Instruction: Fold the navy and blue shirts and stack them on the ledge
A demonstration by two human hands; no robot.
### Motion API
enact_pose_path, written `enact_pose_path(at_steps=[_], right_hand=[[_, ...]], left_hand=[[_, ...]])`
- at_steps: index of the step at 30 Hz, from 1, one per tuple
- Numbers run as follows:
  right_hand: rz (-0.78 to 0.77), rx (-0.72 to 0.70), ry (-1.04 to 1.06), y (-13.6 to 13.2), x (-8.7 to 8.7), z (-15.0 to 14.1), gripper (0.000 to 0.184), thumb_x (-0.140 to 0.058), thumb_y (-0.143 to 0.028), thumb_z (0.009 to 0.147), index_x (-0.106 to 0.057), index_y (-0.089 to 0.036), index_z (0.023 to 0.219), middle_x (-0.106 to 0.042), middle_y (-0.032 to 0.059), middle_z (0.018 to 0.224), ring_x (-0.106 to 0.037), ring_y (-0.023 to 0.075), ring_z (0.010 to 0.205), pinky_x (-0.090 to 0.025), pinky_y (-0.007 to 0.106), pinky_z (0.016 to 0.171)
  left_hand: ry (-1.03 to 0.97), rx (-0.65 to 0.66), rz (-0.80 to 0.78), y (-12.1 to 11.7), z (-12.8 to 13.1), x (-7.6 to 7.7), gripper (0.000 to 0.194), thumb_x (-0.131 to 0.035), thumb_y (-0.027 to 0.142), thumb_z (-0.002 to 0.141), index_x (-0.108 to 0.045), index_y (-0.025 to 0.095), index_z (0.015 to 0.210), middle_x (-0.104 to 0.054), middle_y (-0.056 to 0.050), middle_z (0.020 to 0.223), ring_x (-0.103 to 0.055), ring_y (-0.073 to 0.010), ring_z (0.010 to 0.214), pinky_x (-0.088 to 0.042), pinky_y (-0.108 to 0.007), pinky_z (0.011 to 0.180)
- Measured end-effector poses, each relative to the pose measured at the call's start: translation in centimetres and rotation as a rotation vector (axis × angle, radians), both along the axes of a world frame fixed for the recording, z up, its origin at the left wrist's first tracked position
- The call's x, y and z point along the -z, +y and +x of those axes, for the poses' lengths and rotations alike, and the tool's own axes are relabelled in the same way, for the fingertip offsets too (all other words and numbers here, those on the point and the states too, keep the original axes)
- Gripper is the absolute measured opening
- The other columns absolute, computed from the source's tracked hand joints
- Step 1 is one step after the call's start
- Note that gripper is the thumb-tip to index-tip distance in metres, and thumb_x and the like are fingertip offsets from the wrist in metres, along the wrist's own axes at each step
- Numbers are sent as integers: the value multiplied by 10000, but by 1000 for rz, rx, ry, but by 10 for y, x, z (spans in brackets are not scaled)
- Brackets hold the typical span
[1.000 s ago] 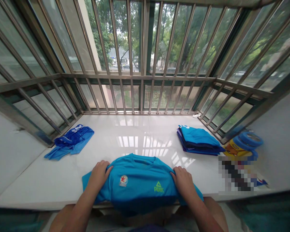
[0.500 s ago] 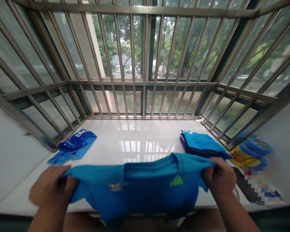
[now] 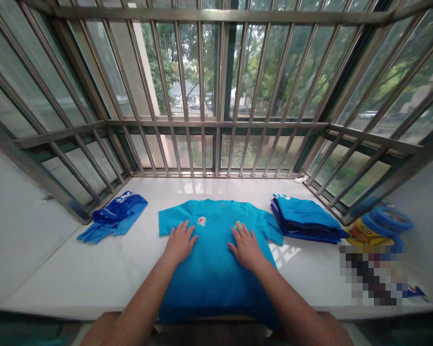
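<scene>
A bright blue T-shirt [image 3: 216,269] lies spread flat, front up, on the white window ledge [image 3: 94,269], its hem hanging over the near edge. My left hand [image 3: 180,241] rests flat on the chest just below a small round badge, fingers spread. My right hand [image 3: 246,246] lies flat on the other side of the chest, covering most of a green logo, fingers spread too. Neither hand holds anything.
A crumpled darker blue garment [image 3: 115,216] lies at the ledge's left. A neat stack of folded blue clothes [image 3: 305,218] sits at the right. Further right are blue rolls on a yellow pack [image 3: 378,226]. Metal window bars [image 3: 216,96] enclose the ledge on three sides.
The shirt, held up by its shoulders half a second ago, now lies flat further back on the ledge. Both hands let go of it and rest open on its chest.
</scene>
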State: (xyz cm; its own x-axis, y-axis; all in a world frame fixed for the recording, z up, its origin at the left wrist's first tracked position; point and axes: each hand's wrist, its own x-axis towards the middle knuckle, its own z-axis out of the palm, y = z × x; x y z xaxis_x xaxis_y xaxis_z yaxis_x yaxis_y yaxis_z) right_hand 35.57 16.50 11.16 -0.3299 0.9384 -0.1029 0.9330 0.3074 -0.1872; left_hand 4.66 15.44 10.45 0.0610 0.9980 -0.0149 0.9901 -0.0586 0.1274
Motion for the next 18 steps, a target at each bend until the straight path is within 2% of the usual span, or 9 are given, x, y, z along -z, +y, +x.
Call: enact_pose_path(at_steps=[3, 5, 6, 7, 9, 11, 13, 15, 18], right_hand=[[-96, -3, 5, -24, 26, 0, 720, -405, -597, 1105, -316, -274, 1743, -142, 59, 1830, -95, 355, 1700, -93, 647, 1339], [-81, -32, 25, -35, 35, 7, 733, -355, -646, 1108, -276, -306, 1752, -116, 22, 1829, -78, 334, 1703, -58, 633, 1348], [-71, -53, 37, -38, 38, 11, 741, -340, -672, 1104, -269, -319, 1752, -115, 11, 1828, -82, 330, 1703, -53, 629, 1350], [-63, -72, 49, -42, 41, 15, 748, -330, -693, 1100, -269, -331, 1751, -122, 6, 1826, -92, 330, 1702, -57, 629, 1351], [-46, -98, 65, -46, 44, 21, 749, -328, -712, 1095, -272, -350, 1748, -142, 5, 1824, -116, 336, 1699, -69, 635, 1349], [-27, -108, 70, -49, 46, 22, 743, -339, -703, 1096, -276, -349, 1746, -161, 12, 1823, -131, 341, 1696, -72, 640, 1348], [-15, -108, 69, -51, 47, 22, 734, -354, -681, 1100, -283, -338, 1745, -171, 21, 1823, -138, 342, 1695, -72, 644, 1347], [-7, -108, 72, -51, 48, 22, 728, -359, -674, 1102, -293, -335, 1743, -180, 27, 1823, -145, 341, 1695, -75, 647, 1346], [3, -111, 83, -51, 47, 21, 723, -360, -677, 1103, -309, -337, 1739, -197, 31, 1820, -154, 337, 1693, -84, 642, 1347]], left_hand=[[-45, -39, -7, -27, -5, 44, 607, -492, 484, 1079, -506, 279, 1651, -315, -111, 1802, -289, -426, 1655, -307, -660, 1295], [-114, -34, 50, -41, -18, 58, 588, -464, 480, 1083, -527, 286, 1634, -361, -94, 1788, -308, -407, 1650, -318, -637, 1298], [-159, -37, 73, -46, -27, 59, 561, -427, 465, 1091, -569, 268, 1597, -439, -105, 1749, -371, -383, 1624, -343, -608, 1294], [-200, -60, 94, -50, -36, 58, 543, -386, 441, 1099, -610, 237, 1549, -526, -128, 1685, -449, -355, 1576, -376, -570, 1284], [-228, -224, 133, -54, -56, 46, 548, -335, 435, 1105, -642, 163, 1469, -640, -179, 1537, -572, -327, 1452, -441, -506, 1240], [-188, -472, 150, -53, -75, 32, 645, -369, 553, 1086, -628, 63, 1415, -655, -269, 1430, -611, -400, 1359, -487, -555, 1164], [-147, -645, 123, -47, -92, 20, 805, -487, 701, 1005, -625, -24, 1326, -640, -362, 1343, -614, -513, 1287, -521, -638, 1046], [-162, -671, 80, -37, -104, 15, 763, -628, 694, 926, -660, -27, 1176, -673, -380, 1219, -647, -548, 1193, -550, -634, 941], [-252, -583, 51, -16, -110, 12, 399, -685, 497, 912, -681, 102, 971, -754, -243, 996, -728, -437, 1015, -580, -513, 861]])
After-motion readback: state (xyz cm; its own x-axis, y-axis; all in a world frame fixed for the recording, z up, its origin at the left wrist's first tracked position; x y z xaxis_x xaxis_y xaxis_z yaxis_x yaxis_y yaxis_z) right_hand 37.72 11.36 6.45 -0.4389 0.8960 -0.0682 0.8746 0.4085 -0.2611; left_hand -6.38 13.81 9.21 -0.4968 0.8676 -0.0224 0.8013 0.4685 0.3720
